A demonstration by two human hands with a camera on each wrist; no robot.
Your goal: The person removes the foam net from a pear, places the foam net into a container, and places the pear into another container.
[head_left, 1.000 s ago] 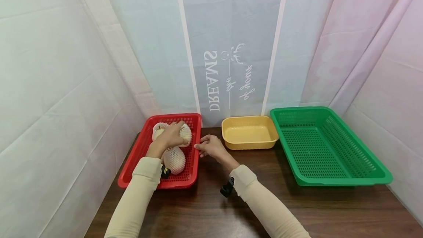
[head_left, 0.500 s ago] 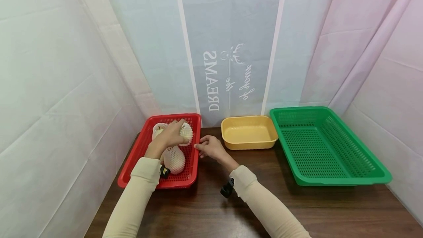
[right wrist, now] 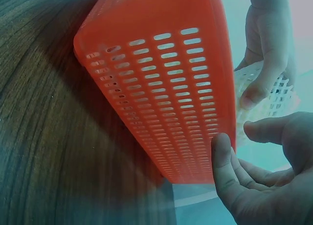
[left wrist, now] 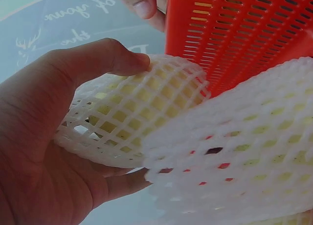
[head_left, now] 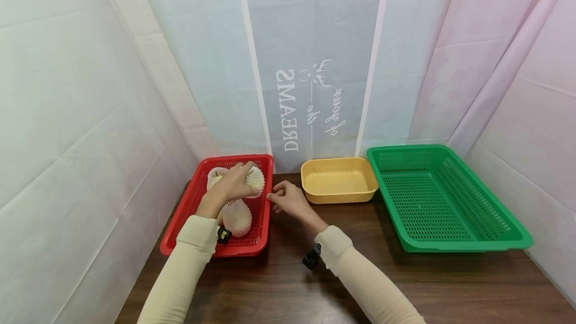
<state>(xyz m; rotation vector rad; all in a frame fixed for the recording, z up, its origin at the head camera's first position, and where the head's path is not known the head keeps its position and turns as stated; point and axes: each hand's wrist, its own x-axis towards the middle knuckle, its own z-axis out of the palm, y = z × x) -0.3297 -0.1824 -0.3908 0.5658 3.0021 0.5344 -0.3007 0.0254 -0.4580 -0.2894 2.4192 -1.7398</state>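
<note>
Netted fruit (left wrist: 146, 107): pale yellow under white foam mesh, clamped between the thumb and fingers of the left hand (head_left: 231, 184), inside the red basket; whether it is raised off the basket floor, I cannot tell.
Foam sleeve on it: the left fingers press mesh rather than skin, so a weak pinch could let the fruit slide inside its net and drop.
Neighbouring fruit (head_left: 237, 218): close by the left fingers, wrapped alike; the two sleeves overlap in the left wrist view, so a pull might snag one on the other.
Red basket (right wrist: 171, 19): its side wall stands between the two hands' fingers; a low lift could knock the fruit on the rim, and a sideways push could slide the basket.
Right hand (head_left: 290, 201): digits apart at that rim, one fingertip by the outer wall; whether they pinch it, I cannot tell. A loose touch would steady little.
Yellow bin (head_left: 342, 197): near the right knuckles, where a careless backswing might bump it.
Left wrist view: shows the thumb on the mesh and the fingers beneath, which the head view hides.
Right wrist view: shows the slotted outer wall and a gap beside one raised fingertip.
Head view: alone shows the stemmed fruit (head_left: 217, 176) left of the left knuckles and the green basket (head_left: 468, 247), well apart from all fingers.
</note>
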